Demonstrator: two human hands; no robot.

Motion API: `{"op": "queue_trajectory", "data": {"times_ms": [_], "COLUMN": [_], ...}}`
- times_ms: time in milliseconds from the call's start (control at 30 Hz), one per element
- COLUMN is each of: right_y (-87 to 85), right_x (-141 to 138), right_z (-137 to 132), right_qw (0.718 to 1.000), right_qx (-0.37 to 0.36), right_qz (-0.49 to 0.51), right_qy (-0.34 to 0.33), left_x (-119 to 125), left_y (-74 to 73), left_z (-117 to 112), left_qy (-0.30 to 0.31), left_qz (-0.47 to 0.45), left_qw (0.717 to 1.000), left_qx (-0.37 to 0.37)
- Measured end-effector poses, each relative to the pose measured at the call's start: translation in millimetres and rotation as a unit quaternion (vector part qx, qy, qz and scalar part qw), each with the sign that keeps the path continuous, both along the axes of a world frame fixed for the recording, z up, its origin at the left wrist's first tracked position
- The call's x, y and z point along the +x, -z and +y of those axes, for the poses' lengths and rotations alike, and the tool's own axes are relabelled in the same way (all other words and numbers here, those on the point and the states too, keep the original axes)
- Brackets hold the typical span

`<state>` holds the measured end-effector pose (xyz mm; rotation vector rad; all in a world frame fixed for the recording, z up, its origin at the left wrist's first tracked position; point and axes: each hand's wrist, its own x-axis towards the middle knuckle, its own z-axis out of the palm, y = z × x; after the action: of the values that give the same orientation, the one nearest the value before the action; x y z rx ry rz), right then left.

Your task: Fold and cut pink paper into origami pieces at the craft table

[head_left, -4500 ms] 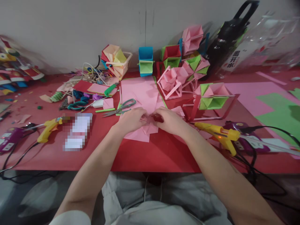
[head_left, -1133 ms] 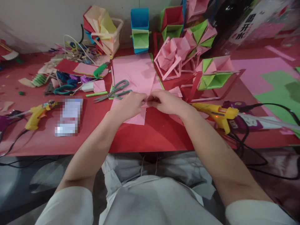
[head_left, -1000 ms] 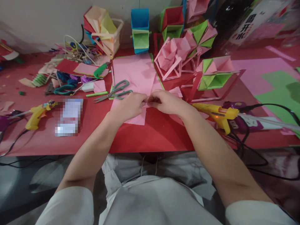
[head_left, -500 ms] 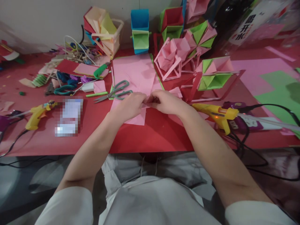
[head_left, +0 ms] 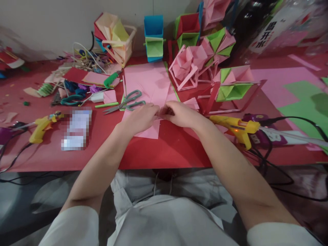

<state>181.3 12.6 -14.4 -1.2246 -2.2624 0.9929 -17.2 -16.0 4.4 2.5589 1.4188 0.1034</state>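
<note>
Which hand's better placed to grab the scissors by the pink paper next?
Probably the left hand: the scissors lie right beside it, while the right hand is farther across.

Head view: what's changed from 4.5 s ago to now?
The camera has tilted down, so the red table's edge sits higher in frame. The left hand and right hand look pinched closer together; the pink flap that showed beneath them is out of sight. No visible grab or release: both stay on pink paper. Unmoved on the table: scissors, left glue gun, right glue gun.
</note>
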Motion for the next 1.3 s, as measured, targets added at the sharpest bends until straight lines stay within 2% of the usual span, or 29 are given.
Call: {"op": "queue_trajectory", "data": {"times_ms": [400,533,667,800,1033,1300], "right_y": [-7.1,-5.5,0.5,0.8,-9.7,-0.5], "right_x": [-3,-4,0,2,-1,6], "right_z": [-4,-2,3,5,3,14], "right_qw": [0.999,0.999,1.000,1.000,0.992,0.997], "right_qx": [0.014,0.031,0.008,0.010,0.018,-0.004], "right_qz": [-0.033,-0.031,-0.003,-0.009,-0.117,-0.079], "right_qy": [0.016,0.030,0.018,0.010,0.042,0.018], "left_x": [-2,2,6,6,6,7], "left_y": [7.3,5.1,2.4,0.0,-4.3,-4.3], "left_z": [11,7,4,3,5,7], "left_qy": [-0.018,-0.065,-0.100,-0.107,-0.125,-0.135], "left_qz": [-0.049,-0.020,-0.007,-0.014,-0.018,-0.022], "left_qw": [0.998,0.997,0.994,0.993,0.991,0.989], "left_qx": [-0.021,-0.022,-0.033,-0.040,-0.047,-0.055]}}
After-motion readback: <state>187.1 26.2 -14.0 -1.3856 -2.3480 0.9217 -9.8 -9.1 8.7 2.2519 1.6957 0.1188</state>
